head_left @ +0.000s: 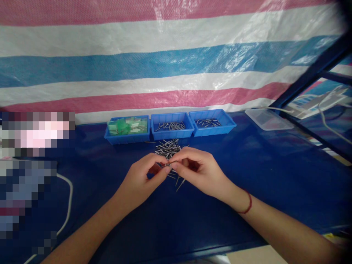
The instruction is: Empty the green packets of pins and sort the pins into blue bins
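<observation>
My left hand and my right hand meet in front of me, thumb and forefinger of each pinched together. Between the fingertips is a thin metal pin, mostly covered by the fingers. Just behind and partly under the hands lies a loose pile of similar metal pins, pointing in many directions. A few of them stick out below the fingers. My right wrist wears a thin dark red cord.
Three blue bins stand in a row: the left bin holds green and clear plastic packets, the middle bin and right bin hold metal pins. A clear plastic lid lies right; a white cable runs left.
</observation>
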`<state>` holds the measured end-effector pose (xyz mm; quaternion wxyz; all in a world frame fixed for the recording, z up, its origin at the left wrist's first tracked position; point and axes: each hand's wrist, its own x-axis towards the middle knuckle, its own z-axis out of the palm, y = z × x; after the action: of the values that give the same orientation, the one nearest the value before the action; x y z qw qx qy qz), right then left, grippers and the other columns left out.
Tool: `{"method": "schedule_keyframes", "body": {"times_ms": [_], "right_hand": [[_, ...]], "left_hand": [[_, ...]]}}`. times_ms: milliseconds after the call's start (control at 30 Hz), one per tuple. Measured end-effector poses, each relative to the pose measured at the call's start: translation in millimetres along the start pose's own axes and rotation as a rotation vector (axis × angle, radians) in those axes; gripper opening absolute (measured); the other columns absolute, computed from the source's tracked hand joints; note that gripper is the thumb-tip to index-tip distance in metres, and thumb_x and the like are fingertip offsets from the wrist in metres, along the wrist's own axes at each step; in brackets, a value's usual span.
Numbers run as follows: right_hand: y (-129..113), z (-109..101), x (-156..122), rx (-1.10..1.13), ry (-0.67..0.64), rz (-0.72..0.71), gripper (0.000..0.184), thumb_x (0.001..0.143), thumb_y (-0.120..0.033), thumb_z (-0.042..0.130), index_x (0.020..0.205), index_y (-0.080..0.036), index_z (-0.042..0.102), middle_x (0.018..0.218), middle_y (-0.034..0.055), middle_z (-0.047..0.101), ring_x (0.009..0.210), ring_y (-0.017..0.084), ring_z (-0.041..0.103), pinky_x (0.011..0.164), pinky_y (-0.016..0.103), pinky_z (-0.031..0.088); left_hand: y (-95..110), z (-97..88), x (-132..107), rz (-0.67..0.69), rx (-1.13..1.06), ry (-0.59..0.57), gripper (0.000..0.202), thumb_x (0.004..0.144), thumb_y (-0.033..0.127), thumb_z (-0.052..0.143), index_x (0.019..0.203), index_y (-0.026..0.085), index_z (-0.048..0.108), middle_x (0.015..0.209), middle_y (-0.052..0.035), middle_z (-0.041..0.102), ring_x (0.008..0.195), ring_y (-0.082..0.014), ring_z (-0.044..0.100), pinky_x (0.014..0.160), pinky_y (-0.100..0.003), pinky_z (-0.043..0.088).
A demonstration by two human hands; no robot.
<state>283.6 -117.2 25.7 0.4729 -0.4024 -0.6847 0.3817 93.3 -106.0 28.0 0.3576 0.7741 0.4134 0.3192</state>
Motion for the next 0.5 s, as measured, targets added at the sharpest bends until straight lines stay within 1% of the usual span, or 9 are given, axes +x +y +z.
{"method": "schedule_keyframes", "body": {"times_ms": [67, 167, 233, 267, 300, 333, 400, 433, 500], "right_hand": [[0.9, 0.3, -0.2, -0.048, 0.021, -0.015, 0.008, 0.085, -0.024, 0.061, 0.087, -0.020, 0.068, 0.071, 0.0003, 0.061, 0.054, 0.010, 0.048, 0.048, 0.024, 0.036], [2.5, 1.1, -0.3, -0.143, 0.002, -0.059, 0.008, 0.085, -0.023, 0.060, 0.085, -0.020, 0.067, 0.070, -0.0003, 0.059, 0.054, 0.009, 0.047, 0.049, 0.024, 0.036], [4.0, 2.1, 0.0, -0.173, -0.042, -0.062, 0.010, 0.086, -0.024, 0.058, 0.082, -0.019, 0.065, 0.070, -0.0001, 0.059, 0.055, 0.009, 0.047, 0.051, 0.024, 0.036], [5.3, 2.3, 0.6, -0.154, -0.050, -0.039, 0.011, 0.087, -0.025, 0.058, 0.080, -0.019, 0.064, 0.068, -0.0005, 0.058, 0.056, 0.010, 0.047, 0.051, 0.024, 0.036], [7.1, 1.9, 1.9, -0.113, -0.029, -0.001, 0.013, 0.087, -0.027, 0.057, 0.079, -0.019, 0.063, 0.065, -0.0013, 0.056, 0.055, 0.009, 0.046, 0.050, 0.024, 0.036], [9.5, 0.7, 3.8, -0.059, 0.026, 0.045, 0.015, 0.088, -0.029, 0.058, 0.078, -0.019, 0.062, 0.062, -0.0024, 0.053, 0.053, 0.009, 0.044, 0.049, 0.023, 0.035], [16.4, -5.8, 10.0, 0.070, 0.228, 0.125, 0.018, 0.086, -0.034, 0.060, 0.078, -0.019, 0.060, 0.058, -0.0045, 0.048, 0.050, 0.008, 0.040, 0.045, 0.022, 0.032], [20.6, -11.2, 14.1, 0.135, 0.349, 0.157, 0.018, 0.085, -0.036, 0.061, 0.078, -0.019, 0.060, 0.057, -0.0055, 0.046, 0.048, 0.007, 0.038, 0.043, 0.021, 0.030], [29.7, -25.7, 23.5, 0.268, 0.550, 0.219, 0.020, 0.080, -0.037, 0.066, 0.077, -0.019, 0.057, 0.054, -0.0073, 0.042, 0.043, 0.006, 0.034, 0.039, 0.020, 0.026]], "left_hand": [[-2.3, 0.5, -0.8, 0.026, -0.002, 0.070, 0.010, 0.088, 0.026, 0.059, 0.094, 0.019, 0.061, 0.091, -0.0022, 0.064, 0.075, -0.0119, 0.063, 0.067, -0.022, 0.052], [-4.1, 0.0, -1.8, 0.050, 0.028, 0.121, 0.008, 0.088, 0.026, 0.059, 0.092, 0.019, 0.060, 0.091, -0.0026, 0.063, 0.078, -0.0130, 0.063, 0.069, -0.023, 0.052], [-3.5, -0.9, -2.5, 0.051, 0.041, 0.124, 0.010, 0.088, 0.027, 0.058, 0.093, 0.019, 0.060, 0.091, -0.0025, 0.063, 0.078, -0.0128, 0.063, 0.069, -0.023, 0.053], [-2.7, -1.3, -2.9, 0.045, 0.045, 0.109, 0.012, 0.089, 0.029, 0.058, 0.097, 0.020, 0.060, 0.092, -0.0024, 0.063, 0.077, -0.0124, 0.063, 0.069, -0.023, 0.053], [-1.5, -1.5, -3.3, 0.034, 0.058, 0.082, 0.018, 0.089, 0.030, 0.057, 0.105, 0.020, 0.058, 0.094, -0.0023, 0.063, 0.075, -0.0118, 0.063, 0.068, -0.023, 0.053], [-0.2, -1.4, -3.9, 0.026, 0.081, 0.046, 0.026, 0.090, 0.031, 0.057, 0.113, 0.021, 0.056, 0.096, -0.0021, 0.064, 0.072, -0.0111, 0.062, 0.067, -0.023, 0.053], [2.8, -0.1, -5.4, 0.033, 0.168, -0.055, 0.036, 0.090, 0.031, 0.057, 0.124, 0.022, 0.051, 0.098, -0.0019, 0.064, 0.068, -0.0104, 0.061, 0.066, -0.024, 0.052], [4.1, 1.2, -6.2, 0.053, 0.222, -0.113, 0.034, 0.090, 0.031, 0.057, 0.122, 0.022, 0.053, 0.099, -0.0019, 0.064, 0.068, -0.0107, 0.061, 0.067, -0.024, 0.051], [5.6, 4.6, -7.9, 0.111, 0.321, -0.228, 0.021, 0.091, 0.030, 0.055, 0.109, 0.022, 0.061, 0.099, -0.0022, 0.065, 0.076, -0.0128, 0.062, 0.072, -0.025, 0.050]]}}
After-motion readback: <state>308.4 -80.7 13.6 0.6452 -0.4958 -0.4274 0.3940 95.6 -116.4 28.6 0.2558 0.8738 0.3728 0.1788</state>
